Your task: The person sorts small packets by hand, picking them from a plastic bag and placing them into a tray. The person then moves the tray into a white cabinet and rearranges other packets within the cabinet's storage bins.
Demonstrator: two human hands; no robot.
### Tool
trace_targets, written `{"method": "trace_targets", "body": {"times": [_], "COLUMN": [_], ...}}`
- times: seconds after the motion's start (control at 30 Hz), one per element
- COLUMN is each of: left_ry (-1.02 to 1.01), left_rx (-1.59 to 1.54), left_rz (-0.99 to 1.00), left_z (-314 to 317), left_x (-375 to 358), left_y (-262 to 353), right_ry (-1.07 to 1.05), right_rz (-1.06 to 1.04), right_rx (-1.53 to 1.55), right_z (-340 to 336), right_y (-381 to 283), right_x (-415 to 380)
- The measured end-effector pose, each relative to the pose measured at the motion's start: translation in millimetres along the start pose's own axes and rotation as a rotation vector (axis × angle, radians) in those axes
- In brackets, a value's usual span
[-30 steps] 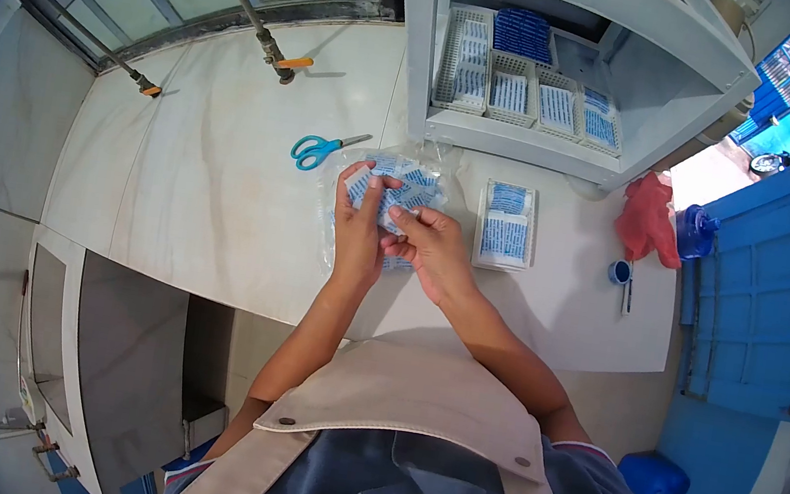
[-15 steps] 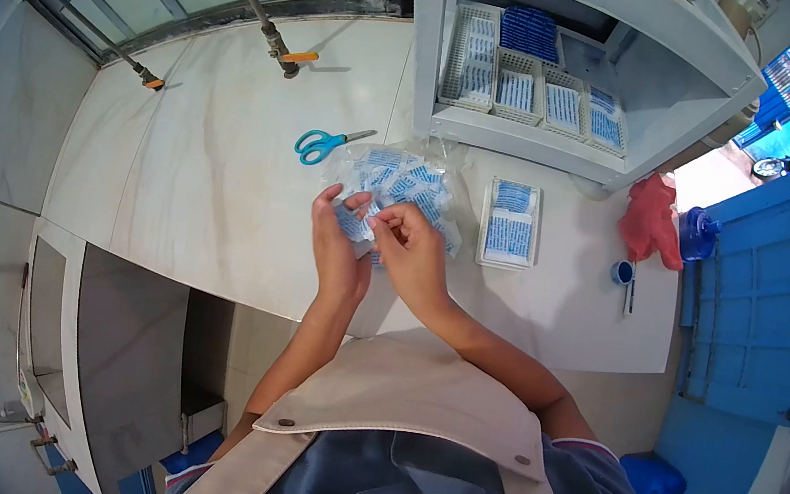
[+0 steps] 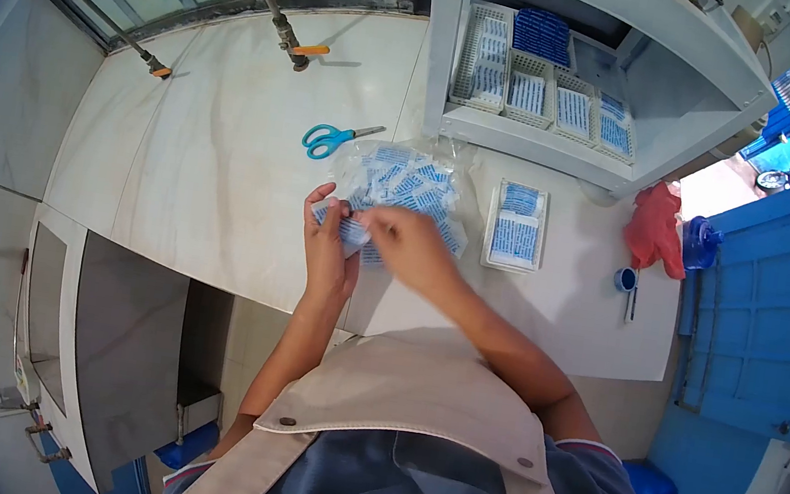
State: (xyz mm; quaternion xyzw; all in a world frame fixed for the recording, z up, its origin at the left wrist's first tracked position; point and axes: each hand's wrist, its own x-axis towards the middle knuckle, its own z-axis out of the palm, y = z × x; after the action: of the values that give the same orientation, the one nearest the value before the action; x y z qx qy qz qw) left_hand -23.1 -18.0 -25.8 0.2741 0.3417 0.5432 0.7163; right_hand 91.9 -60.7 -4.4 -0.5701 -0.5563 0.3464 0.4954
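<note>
Head view: left hand (image 3: 323, 255) half curled, palm side up, thumb laid over a few small white packets with blue print (image 3: 353, 231); index finger sticks up clear of them, so the grip is loose and partly open. Right hand (image 3: 410, 249) comes in from the other side, fingers bent, tips drawn in together at the near edge of the held packets. Blur there; cannot tell whether it pinches one.

Just beyond both hands, a clear plastic bag (image 3: 463, 194) lies on the pale counter (image 3: 224, 172), loose packets (image 3: 409, 180) of the same print heaped at all angles in it. Scissors (image 3: 327, 142), teal handles, lie beyond the left hand, beside the bag, blades pointing away to the right.

To the right of the right hand, a white basket (image 3: 492, 222) bears packets in neat stacks (image 3: 515, 240). Farther beyond it, a grey shelf unit (image 3: 530, 145) houses more baskets of packets (image 3: 530, 92). Well off to the right of the right hand: red plastic bag (image 3: 656, 228), blue container (image 3: 700, 245), and, nearer, a small cup (image 3: 625, 279).
</note>
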Motion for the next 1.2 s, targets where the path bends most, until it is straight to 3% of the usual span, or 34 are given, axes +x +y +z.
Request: {"method": "trace_targets", "body": {"times": [0.03,0.1,0.13,0.2,0.27,0.3,0.33,0.4,0.5,0.57,0.7,0.73,0.8,0.93,1.0,1.07,1.13,1.2], "left_ry": [0.029,-0.010,-0.054,-0.086,-0.079,-0.081,-0.043,-0.003,-0.018,-0.145,-0.093,-0.124,-0.158,0.094,0.201,-0.197,-0.305,-0.405], "left_rx": [0.036,0.019,0.007,-0.034,-0.204,-0.204,-0.310,-0.420,-0.479,-0.552,-0.408,-0.555,-0.700,-0.538,-0.472,-0.668,-0.658,-0.648], "left_rz": [0.019,-0.005,-0.030,-0.054,-0.249,-0.250,-0.349,-0.445,-0.502,-0.497,-0.437,-0.538,-0.642,-0.530,-0.471,-0.782,-0.754,-0.721], "left_z": [-4,-10,-11,-6,0,3,5,10,13,15,32,21,9,14,7,-17,-16,-10], "left_x": [1,3,2,3,4,6,8,13,16,17,14,20,27,26,28,38,36,32], "left_y": [1,10,13,16,21,23,25,28,29,28,32,28,20,14,16,17,16,17], "right_ry": [-0.038,0.045,0.044,-0.245,-0.338,-0.430,-0.429,-0.521,-0.507,-0.512,-0.513,-0.512,-0.588,-0.539,-0.369,-0.353,-0.355,-0.320], "right_rz": [0.158,-0.087,-0.085,-0.096,-0.151,-0.205,-0.205,0.132,0.083,0.080,-0.005,-0.004,0.039,0.073,-0.033,0.018,0.295,0.301], "right_rx": [-0.105,-0.440,-0.440,-0.682,-0.810,-0.936,-0.937,-0.908,-0.940,-0.988,-1.026,-1.025,-0.974,-0.672,-0.429,-0.355,0.078,0.187], "right_z": [-18,-44,-53,-65,-65,-64,-65,-68,-69,-62,-60,-61,-63,-76,-87,-97,-100,-97], "right_y": [-3,35,39,44,57,49,41,23,33,39,53,49,44,57,54,28,12,10], "right_x": [11,36,43,54,57,58,59,62,63,61,57,56,57,64,66,66,62,57]}}
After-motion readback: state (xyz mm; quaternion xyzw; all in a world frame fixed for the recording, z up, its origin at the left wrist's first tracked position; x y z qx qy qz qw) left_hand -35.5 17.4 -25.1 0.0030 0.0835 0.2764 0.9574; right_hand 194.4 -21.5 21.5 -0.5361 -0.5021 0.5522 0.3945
